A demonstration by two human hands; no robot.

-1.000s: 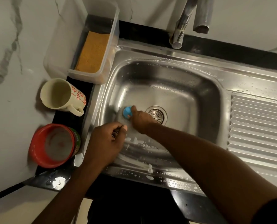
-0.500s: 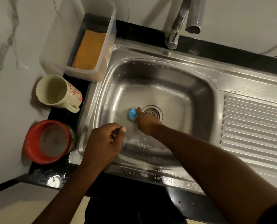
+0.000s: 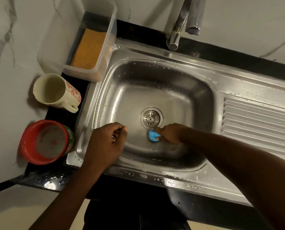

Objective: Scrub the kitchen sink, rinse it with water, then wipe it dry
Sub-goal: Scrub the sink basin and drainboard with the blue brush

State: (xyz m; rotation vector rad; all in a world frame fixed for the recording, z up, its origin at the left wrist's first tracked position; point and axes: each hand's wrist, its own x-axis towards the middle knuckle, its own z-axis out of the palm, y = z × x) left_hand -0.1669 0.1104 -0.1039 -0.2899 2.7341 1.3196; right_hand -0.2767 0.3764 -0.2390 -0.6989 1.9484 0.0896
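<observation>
Right hand (image 3: 170,134) — grip clamped on blue scrubber (image 3: 153,135) — beside drain (image 3: 151,118) in sink (image 3: 171,77); left hand (image 3: 105,143) curled at sink's left edge, grip's hold indiscernible.

Single head view, looking steeply down, close over sink (image 3: 155,90)

Both forearms forward, left grip (image 3: 105,141) in a loose fist, right grip (image 3: 169,133) around a blue scrubber (image 3: 153,134).
</observation>
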